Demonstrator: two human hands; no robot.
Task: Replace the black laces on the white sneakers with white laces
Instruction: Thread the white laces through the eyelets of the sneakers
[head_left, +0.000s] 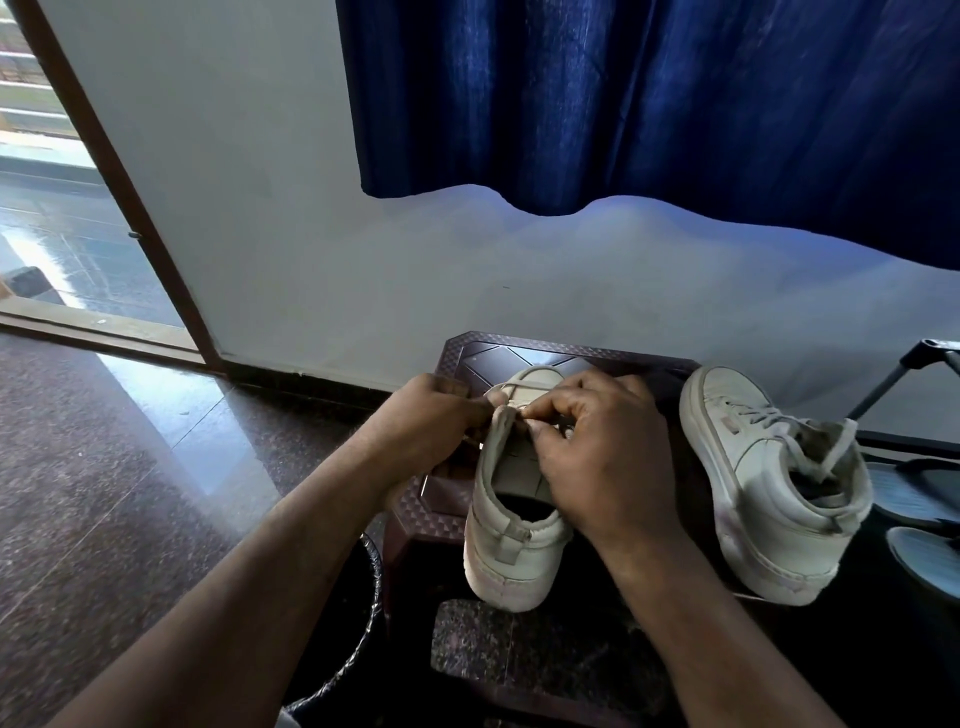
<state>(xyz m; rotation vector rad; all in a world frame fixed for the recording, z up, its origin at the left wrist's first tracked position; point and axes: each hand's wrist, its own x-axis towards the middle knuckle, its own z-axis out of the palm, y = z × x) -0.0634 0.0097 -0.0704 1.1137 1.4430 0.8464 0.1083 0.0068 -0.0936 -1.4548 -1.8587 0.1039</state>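
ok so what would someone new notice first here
Mid-frame, the left hand grips the eyelet edge of a sneaker standing on a dark stool, while the right hand pinches its white lace. A second sneaker, already laced white, sits to the right, and a deep blue curtain hangs across the top.

Blue curtain (649, 93), white wall (291, 218), brown plastic stool (571, 356), speckled polished floor (93, 467)

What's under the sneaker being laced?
Dark brown stool: its patterned top shows past the toe and left of the sneaker. Where the sole rests is hidden by the shoe, left hand and right hand.
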